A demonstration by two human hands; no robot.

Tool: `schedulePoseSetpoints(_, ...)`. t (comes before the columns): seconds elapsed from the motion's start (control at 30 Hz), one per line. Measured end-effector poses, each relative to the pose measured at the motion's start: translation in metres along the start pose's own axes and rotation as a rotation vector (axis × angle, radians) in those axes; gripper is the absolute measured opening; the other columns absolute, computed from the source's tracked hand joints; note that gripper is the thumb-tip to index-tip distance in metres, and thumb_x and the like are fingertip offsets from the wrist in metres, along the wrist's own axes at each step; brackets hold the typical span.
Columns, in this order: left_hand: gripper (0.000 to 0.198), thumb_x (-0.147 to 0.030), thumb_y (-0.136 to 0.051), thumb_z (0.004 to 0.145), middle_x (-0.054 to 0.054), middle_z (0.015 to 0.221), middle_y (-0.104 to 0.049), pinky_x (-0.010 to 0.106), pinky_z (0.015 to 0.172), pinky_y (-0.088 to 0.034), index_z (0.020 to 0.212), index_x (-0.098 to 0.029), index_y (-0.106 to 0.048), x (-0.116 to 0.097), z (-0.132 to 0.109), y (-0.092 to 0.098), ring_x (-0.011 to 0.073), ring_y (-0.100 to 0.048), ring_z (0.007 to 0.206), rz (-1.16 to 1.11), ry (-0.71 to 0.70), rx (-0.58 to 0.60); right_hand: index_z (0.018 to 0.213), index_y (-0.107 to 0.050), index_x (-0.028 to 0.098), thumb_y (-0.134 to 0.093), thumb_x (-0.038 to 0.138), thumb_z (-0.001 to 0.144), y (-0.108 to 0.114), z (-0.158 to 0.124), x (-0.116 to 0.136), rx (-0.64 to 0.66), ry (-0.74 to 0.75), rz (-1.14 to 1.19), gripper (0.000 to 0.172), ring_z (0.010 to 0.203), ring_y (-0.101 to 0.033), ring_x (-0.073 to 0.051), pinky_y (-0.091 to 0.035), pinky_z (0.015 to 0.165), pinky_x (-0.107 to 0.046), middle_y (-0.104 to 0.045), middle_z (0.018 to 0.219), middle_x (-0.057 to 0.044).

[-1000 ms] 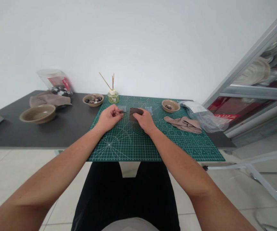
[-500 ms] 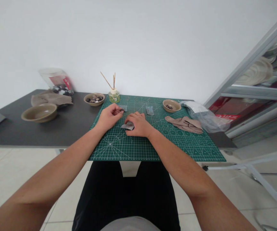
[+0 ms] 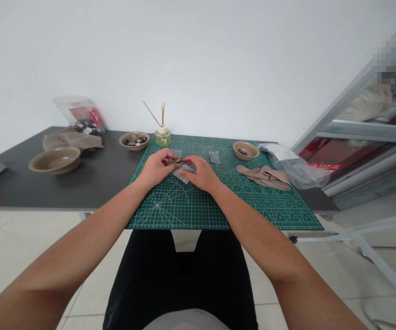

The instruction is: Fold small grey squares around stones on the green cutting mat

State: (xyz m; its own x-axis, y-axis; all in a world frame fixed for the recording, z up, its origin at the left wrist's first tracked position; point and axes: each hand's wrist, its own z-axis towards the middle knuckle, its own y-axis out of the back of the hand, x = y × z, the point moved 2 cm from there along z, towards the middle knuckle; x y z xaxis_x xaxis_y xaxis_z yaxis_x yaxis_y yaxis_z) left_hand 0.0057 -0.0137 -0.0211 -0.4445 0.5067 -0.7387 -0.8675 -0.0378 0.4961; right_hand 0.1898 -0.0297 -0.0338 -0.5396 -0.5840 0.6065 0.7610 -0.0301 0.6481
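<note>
Over the green cutting mat (image 3: 198, 213) my two hands meet at the fingertips. My left hand (image 3: 156, 167) is closed in a pinch on a small dark stone (image 3: 179, 161). My right hand (image 3: 200, 173) pinches a small clear plastic bag (image 3: 183, 176), whose lower part shows below the thumb. The stone is at the top of this bag; whether it is inside the opening I cannot tell. Behind my left fingers lies another small clear bag (image 3: 176, 152), partly hidden. A further small bag (image 3: 214, 157) lies flat to the right of my right hand.
A bowl of stones (image 3: 134, 146) and a reed diffuser (image 3: 163, 136) stand behind my left hand. At the right are a bowl with few stones (image 3: 245, 156), a brown cloth (image 3: 265, 177) and a plastic bag (image 3: 296, 169). Another bowl (image 3: 56, 167) and a jar (image 3: 84, 117) are left.
My right hand has turned and moved up to my left fingertips with the small bag. The dark stone in my left fingers now sits at the bag's top.
</note>
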Motion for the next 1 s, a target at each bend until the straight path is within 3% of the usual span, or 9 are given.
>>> schedulePoseSetpoints(0.13,0.024,-0.035,-0.073,0.072,0.003,0.084,-0.069,0.029,0.069,-0.049,0.089,-0.018,-0.069,-0.004,-0.001,-0.001,0.0163,-0.06,0.075,0.026,0.001,0.022,0.109,-0.068,0.024,-0.067,0.037,0.088,0.001,0.002,-0.003,-0.038,-0.067,0.206,0.025,0.096,-0.066,-0.019,-0.049,0.09,-0.036,-0.073,0.104,-0.004)
schedulePoseSetpoints(0.33,0.025,-0.036,-0.075,0.072,0.002,0.081,-0.066,0.029,0.068,-0.049,0.086,-0.018,-0.067,-0.002,-0.003,-0.004,0.0144,-0.058,0.071,0.006,-0.036,0.039,0.101,-0.068,0.023,-0.072,0.035,0.081,-0.005,0.004,-0.006,-0.006,-0.153,0.599,0.024,0.094,-0.07,-0.019,-0.052,0.088,-0.035,-0.075,0.1,-0.004)
schedulePoseSetpoints(0.47,0.03,-0.036,-0.074,0.072,0.001,0.082,-0.065,0.028,0.069,-0.049,0.095,-0.019,-0.064,-0.001,-0.002,-0.002,0.0154,-0.06,0.074,0.024,-0.049,0.054,0.094,-0.068,0.023,-0.075,0.035,0.074,-0.003,0.006,-0.007,-0.03,-0.21,0.69,0.024,0.077,-0.067,-0.017,-0.052,0.075,-0.033,-0.073,0.085,-0.001)
schedulePoseSetpoints(0.6,0.022,-0.026,-0.063,0.075,0.002,0.09,-0.067,0.033,0.082,-0.049,0.096,-0.02,-0.061,-0.001,-0.001,0.0,0.0183,-0.062,0.084,0.128,-0.076,0.109,0.095,-0.069,0.023,-0.071,0.036,0.077,0.0,0.006,-0.008,-0.018,-0.227,0.621,0.022,0.07,-0.062,-0.015,-0.049,0.067,-0.03,-0.07,0.078,0.0)
schedulePoseSetpoints(0.73,0.021,-0.03,-0.06,0.077,0.006,0.102,-0.068,0.042,0.091,-0.043,0.095,-0.021,-0.066,-0.001,-0.002,-0.003,0.0264,-0.058,0.101,0.358,-0.099,0.266,0.089,-0.068,0.02,-0.074,0.034,0.075,0.003,0.004,-0.01,-0.029,-0.227,0.407,0.021,0.071,-0.062,-0.015,-0.048,0.069,-0.029,-0.07,0.079,0.0)
schedulePoseSetpoints(0.83,0.028,-0.037,-0.06,0.081,0.008,0.111,-0.066,0.047,0.092,-0.037,0.102,-0.022,-0.07,0.0,-0.004,-0.007,0.0316,-0.052,0.109,0.507,-0.126,0.36,0.082,-0.068,0.019,-0.077,0.034,0.074,0.004,0.003,-0.01,0.019,-0.189,0.171,0.019,0.07,-0.061,-0.015,-0.047,0.072,-0.03,-0.069,0.076,0.0)
schedulePoseSetpoints(1.0,0.029,-0.042,-0.06,0.083,0.009,0.115,-0.064,0.047,0.088,-0.032,0.104,-0.025,-0.072,0.002,-0.006,-0.01,0.0334,-0.048,0.109,0.588,-0.116,0.404,0.077,-0.068,0.019,-0.073,0.025,0.075,0.005,0.002,-0.011,0.064,-0.07,-0.091,0.008,0.08,-0.059,-0.017,-0.043,0.08,-0.031,-0.068,0.081,-0.001)
